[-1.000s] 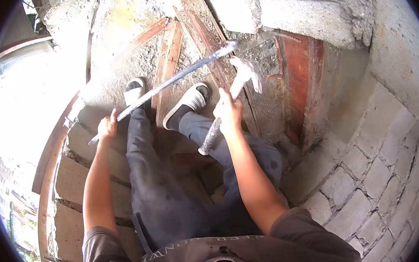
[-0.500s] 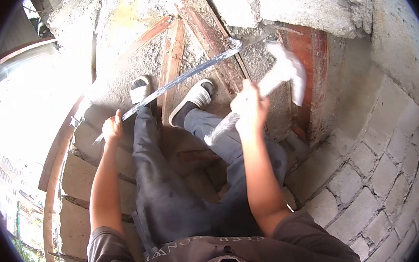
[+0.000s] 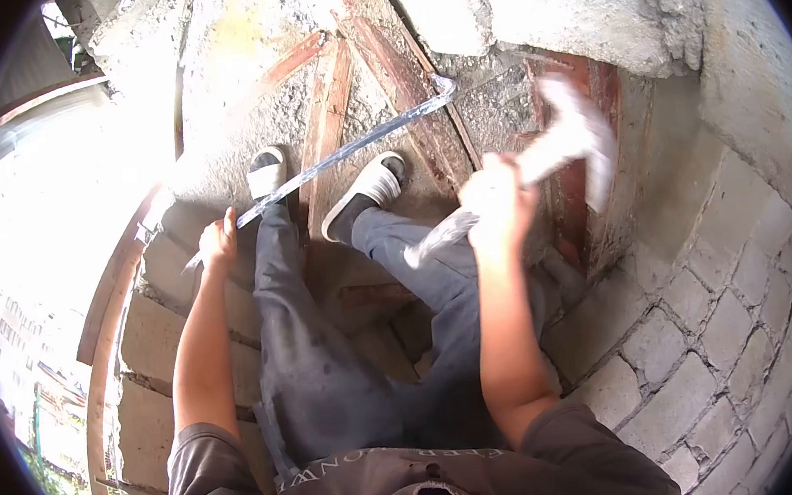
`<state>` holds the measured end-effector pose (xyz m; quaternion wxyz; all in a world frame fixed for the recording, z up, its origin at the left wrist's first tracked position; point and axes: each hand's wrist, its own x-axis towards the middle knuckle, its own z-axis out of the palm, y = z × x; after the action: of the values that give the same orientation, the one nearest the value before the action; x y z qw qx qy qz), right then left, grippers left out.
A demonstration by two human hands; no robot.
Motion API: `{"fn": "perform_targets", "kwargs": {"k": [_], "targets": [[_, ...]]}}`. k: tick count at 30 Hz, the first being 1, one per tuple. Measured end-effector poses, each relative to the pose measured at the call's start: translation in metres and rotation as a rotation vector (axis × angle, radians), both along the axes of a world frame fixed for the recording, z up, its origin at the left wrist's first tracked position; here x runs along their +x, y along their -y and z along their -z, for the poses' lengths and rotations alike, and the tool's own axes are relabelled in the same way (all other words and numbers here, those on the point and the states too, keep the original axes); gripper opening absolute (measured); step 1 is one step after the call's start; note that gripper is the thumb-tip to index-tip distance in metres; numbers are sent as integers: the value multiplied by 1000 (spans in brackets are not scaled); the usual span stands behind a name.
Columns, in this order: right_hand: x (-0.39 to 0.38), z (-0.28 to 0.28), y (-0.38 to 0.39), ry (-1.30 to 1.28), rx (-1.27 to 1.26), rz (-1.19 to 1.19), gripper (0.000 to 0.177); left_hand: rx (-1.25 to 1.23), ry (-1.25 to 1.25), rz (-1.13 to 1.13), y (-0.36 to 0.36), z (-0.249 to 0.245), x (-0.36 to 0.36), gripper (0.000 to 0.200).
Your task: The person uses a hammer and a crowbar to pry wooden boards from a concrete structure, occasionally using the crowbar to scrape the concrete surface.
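Left hand [image 3: 218,243] wrapped round the bar [image 3: 351,146] near its straight end, right hand [image 3: 499,200] clenched about the hammer [image 3: 551,153] mid-handle! That bar looks like stiff, weighty steel, maybe slick; I'd grip it right there, well away from the hook. It slants from the left fist up and rightward, crossing the view of the boards [image 3: 407,93]; whether its hook touches, I can't tell. And the hammer, head-heavy by the look of it, runs up-right too, butt toward the lap, head blurred.

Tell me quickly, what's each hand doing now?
Left hand: closed, holding the metal bar.
Right hand: closed, holding the hammer.
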<state>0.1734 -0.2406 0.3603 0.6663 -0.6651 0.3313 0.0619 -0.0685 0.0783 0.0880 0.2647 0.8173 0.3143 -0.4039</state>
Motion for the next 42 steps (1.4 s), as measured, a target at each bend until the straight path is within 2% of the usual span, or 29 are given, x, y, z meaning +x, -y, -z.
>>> {"fn": "perform_targets", "kwargs": {"k": [2, 3, 4, 6, 8, 10, 11, 12, 14, 17, 18, 20, 22, 23, 24, 26, 28, 29, 32, 33, 35, 39, 42], "targets": [[10, -24, 6, 285, 160, 33, 18, -19, -4, -1, 0, 2, -1, 80], [11, -24, 14, 407, 208, -74, 17, -24, 5, -3, 0, 3, -1, 79], [6, -11, 10, 402, 206, -72, 17, -27, 17, -4, 0, 4, -1, 79], [-16, 42, -1, 226, -9, 122, 12, -32, 13, 1, -2, 6, 0, 79], [-46, 104, 21, -450, 43, -167, 20, -45, 0, 7, -3, 5, 4, 79], [-58, 117, 16, -465, -214, -211, 26, 20, -3, 56, -4, 31, -4, 80], [-59, 119, 14, -469, -214, -219, 26, -2, -28, 110, -9, 41, -7, 82], [-64, 117, 14, -484, -146, -167, 25, -24, -85, 69, -9, 29, 2, 83], [-59, 111, 13, -479, -79, -111, 24, -60, -40, 76, -13, 35, 3, 83], [-41, 72, 2, -371, -27, -36, 19, -92, -10, 73, -14, 39, 2, 82], [-33, 60, 3, -284, 7, -26, 13, -90, -16, 74, -15, 41, 1, 82], [-15, 34, -2, -14, 64, 54, 22, -50, -54, 85, -14, 43, 1, 82], [-5, 27, 6, 213, 219, 7, 19, -72, -46, 85, -14, 38, 3, 82], [-7, 34, 7, 239, 208, 23, 18, -90, -30, 81, -13, 37, 5, 82], [-14, 45, 3, 208, 148, 105, 14, -95, -27, 82, -12, 38, 5, 82], [-32, 82, 1, -237, 44, 68, 9, -67, -7, 87, -13, 39, 1, 81], [-48, 122, 17, -513, -36, -128, 20, -65, -1, 79, -12, 40, -3, 81], [-49, 123, 13, -438, -118, -131, 28, -62, 4, 70, -13, 47, -1, 81], [-56, 133, 18, -409, -67, -102, 28, -100, 130, 134, -17, 57, -10, 82], [-58, 134, 17, -405, -58, -95, 29, -90, -5, 68, -17, 55, -4, 81], [-59, 138, 13, -389, 46, -92, 27, -115, 6, 83, -13, 52, -1, 80], [-56, 131, -16, -281, 50, -166, 39, -164, -37, 42, -11, 11, 3, 77], [-51, 127, -23, -279, 26, -150, 37, -218, 70, 31, -4, -23, 0, 68]]}}
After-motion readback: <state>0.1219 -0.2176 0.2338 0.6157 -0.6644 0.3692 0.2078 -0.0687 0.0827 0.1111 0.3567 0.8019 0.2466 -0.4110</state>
